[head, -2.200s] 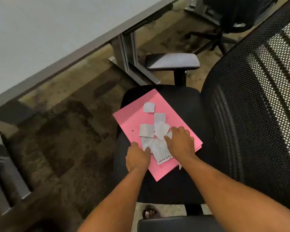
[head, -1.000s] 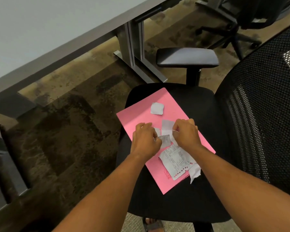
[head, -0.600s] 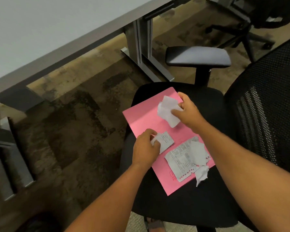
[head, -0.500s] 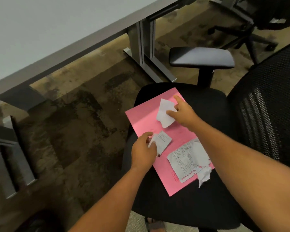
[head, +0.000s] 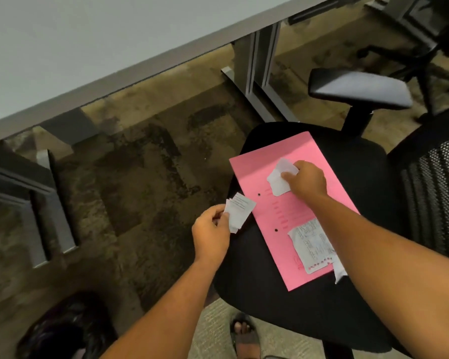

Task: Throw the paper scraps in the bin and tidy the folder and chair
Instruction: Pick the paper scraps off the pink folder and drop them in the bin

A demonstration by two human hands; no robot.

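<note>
A pink folder lies flat on the black seat of an office chair, its long axis running from the far-left corner down toward the near-right; the left hand pinches a small stack of printed paper scraps just off the folder's left edge; the right hand grips white scraps over the folder's upper half; a larger printed receipt piece rests on the folder's near end, partly under the right forearm; a grey desk stands beyond.
</note>
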